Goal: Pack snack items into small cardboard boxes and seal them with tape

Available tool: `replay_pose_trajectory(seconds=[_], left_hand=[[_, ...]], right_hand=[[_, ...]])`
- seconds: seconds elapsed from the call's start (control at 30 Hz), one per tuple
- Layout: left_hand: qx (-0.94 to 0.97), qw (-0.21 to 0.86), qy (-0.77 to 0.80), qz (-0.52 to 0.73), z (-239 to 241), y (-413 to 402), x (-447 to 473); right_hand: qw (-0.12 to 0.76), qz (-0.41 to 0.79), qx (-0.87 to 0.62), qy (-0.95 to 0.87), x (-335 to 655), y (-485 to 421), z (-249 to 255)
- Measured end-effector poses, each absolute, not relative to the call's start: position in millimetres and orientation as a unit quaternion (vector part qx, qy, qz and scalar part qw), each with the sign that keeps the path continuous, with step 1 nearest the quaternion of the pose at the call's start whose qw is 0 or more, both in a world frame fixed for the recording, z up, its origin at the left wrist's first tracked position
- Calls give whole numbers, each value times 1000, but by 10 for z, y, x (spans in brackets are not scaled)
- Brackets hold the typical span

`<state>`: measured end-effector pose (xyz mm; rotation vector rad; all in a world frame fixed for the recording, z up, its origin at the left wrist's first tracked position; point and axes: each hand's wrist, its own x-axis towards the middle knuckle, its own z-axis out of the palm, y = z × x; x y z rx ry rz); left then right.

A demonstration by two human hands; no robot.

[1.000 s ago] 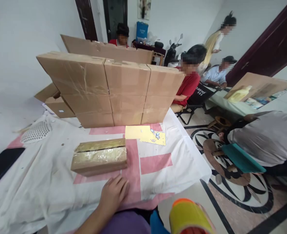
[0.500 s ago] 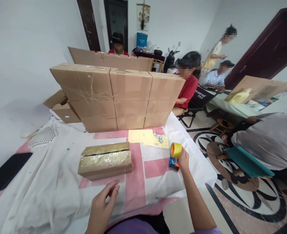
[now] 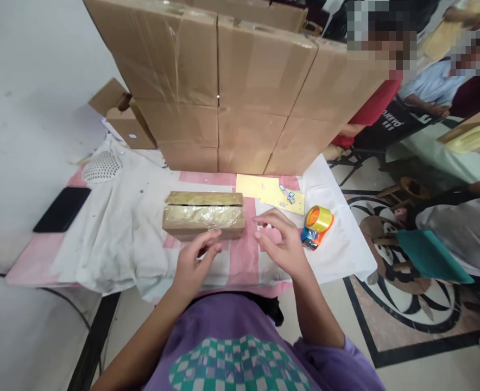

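A brown cardboard box (image 3: 203,217) with shiny tape over its top lies on the cloth-covered table, a dark gap running along its lid. My left hand (image 3: 197,259) is at its near side, fingers curved and apart, with nothing in them; whether it touches the box I cannot tell. To the right of the box, my right hand (image 3: 278,239) hovers with thumb and fingers spread, holding nothing. A tape dispenser (image 3: 318,225) with a yellow roll, blue and orange in its body, rests on the table beyond my right hand.
Stacked cardboard boxes (image 3: 244,98) form a wall at the table's back. An open carton (image 3: 128,125) stands behind left. A black flat device (image 3: 63,209), a white perforated piece (image 3: 101,166) and yellow card (image 3: 260,187) with small scraps lie on the cloth. Several people are beyond.
My right hand has let go of the tape dispenser and moved left towards the box. The view has tilted down. My left hand is nearer the box's front.
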<state>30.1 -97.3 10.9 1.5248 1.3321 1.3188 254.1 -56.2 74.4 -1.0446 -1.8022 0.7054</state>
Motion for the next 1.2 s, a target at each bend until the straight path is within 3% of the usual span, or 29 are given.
replay_pose_trajectory(seconds=[0.17,0.3,0.43,0.57,0.67,0.97,1.2], left_hand=[[593,379,506,500,167,-1038,332],[508,414,563,503,114,-1048,223],[513,270,657,483,46,-961,-2],[597,86,699,384,78,-776,-156],[653,59,685,317,98,-622,-195],[671,84,673,298,-53,-560,-212],[710,131,635,273,-13,-614,-350]], right_hand=[[417,357,-327,-770,2104,-351,809],[472,309,-342,-752,2105,-299,927],[516,318,-386,-695,2143,-223,1091],[476,450,-366,-661,2052,-137,1158],[422,504,-359,-663,1896,-30,1106],[310,343,-473,-750,1498,513,358],[258,244,-518,-778,1459,454,317]])
